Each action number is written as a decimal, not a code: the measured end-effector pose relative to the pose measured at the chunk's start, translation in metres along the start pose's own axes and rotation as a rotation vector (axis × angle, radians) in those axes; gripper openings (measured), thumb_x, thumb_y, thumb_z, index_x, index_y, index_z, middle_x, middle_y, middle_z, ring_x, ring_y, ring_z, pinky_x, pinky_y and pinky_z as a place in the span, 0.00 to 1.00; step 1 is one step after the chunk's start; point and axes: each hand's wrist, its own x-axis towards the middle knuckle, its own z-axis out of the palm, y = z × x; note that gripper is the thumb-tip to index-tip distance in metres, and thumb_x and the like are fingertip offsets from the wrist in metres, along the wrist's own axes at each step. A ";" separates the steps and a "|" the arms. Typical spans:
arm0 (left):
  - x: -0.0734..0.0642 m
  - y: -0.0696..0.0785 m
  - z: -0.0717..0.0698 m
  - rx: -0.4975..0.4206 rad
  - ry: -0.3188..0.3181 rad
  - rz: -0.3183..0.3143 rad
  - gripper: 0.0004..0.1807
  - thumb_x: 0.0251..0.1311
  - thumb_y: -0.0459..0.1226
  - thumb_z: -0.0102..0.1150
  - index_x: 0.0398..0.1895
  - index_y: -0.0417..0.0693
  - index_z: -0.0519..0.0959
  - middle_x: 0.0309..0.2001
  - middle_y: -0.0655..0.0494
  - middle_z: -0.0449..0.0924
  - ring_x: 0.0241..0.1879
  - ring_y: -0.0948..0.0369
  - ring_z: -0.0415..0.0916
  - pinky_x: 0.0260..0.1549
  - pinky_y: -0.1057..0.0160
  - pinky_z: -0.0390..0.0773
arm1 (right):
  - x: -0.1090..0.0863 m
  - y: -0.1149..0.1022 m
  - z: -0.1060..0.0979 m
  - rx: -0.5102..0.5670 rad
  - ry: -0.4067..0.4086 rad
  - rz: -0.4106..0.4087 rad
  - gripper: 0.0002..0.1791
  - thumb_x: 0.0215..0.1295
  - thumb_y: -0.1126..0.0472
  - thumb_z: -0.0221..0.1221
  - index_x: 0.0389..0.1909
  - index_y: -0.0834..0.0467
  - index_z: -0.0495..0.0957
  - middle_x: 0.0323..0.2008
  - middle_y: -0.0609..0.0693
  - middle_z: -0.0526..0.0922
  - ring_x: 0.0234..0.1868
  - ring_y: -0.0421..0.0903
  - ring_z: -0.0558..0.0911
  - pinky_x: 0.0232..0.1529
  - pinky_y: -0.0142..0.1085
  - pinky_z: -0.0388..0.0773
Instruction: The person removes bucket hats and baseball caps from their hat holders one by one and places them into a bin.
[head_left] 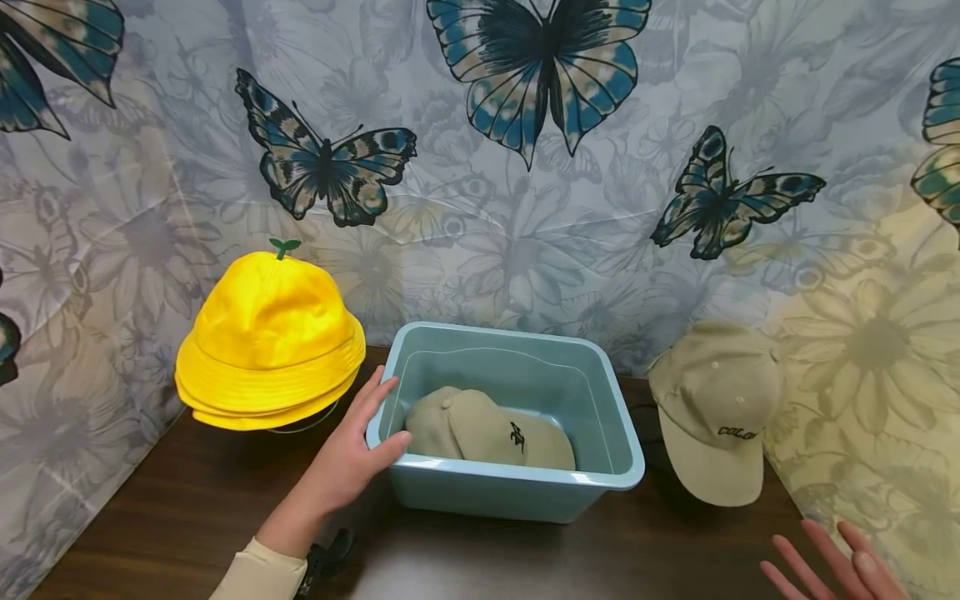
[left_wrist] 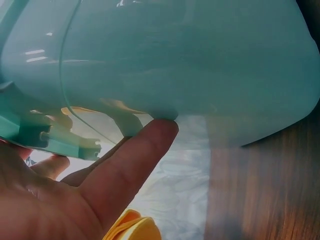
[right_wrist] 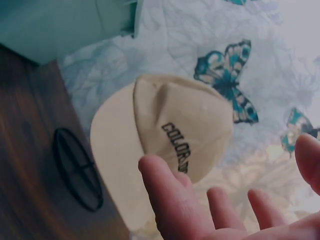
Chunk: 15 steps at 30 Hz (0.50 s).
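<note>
A light blue plastic bin point(head_left: 495, 493) stands in the middle of the table, with a beige baseball cap point(head_left: 465, 425) lying inside it. My left hand point(head_left: 352, 454) touches the bin's left side, its fingers mostly straight along the rim; in the left wrist view one fingertip point(left_wrist: 162, 132) meets the bin wall. To the bin's right, a second beige cap point(head_left: 712, 392) with dark lettering perches on a black stand point(right_wrist: 77, 170). Below that cap, at the lower right, my right hand point(head_left: 840, 567) is held with fingers spread and nothing in it.
Yellow bucket hats point(head_left: 262, 333), apparently stacked, the top one with a green sprout, sit on a stand left of the bin. The brown wooden table point(head_left: 457, 558) backs onto a hanging butterfly-print cloth point(head_left: 517, 225).
</note>
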 end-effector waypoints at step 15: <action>0.000 0.003 -0.001 0.021 0.008 0.009 0.43 0.65 0.53 0.59 0.78 0.48 0.56 0.80 0.54 0.36 0.75 0.44 0.40 0.61 0.27 0.54 | 0.017 -0.019 -0.039 0.150 0.197 0.001 0.19 0.80 0.49 0.43 0.61 0.30 0.76 0.65 0.36 0.69 0.61 0.73 0.70 0.71 0.58 0.36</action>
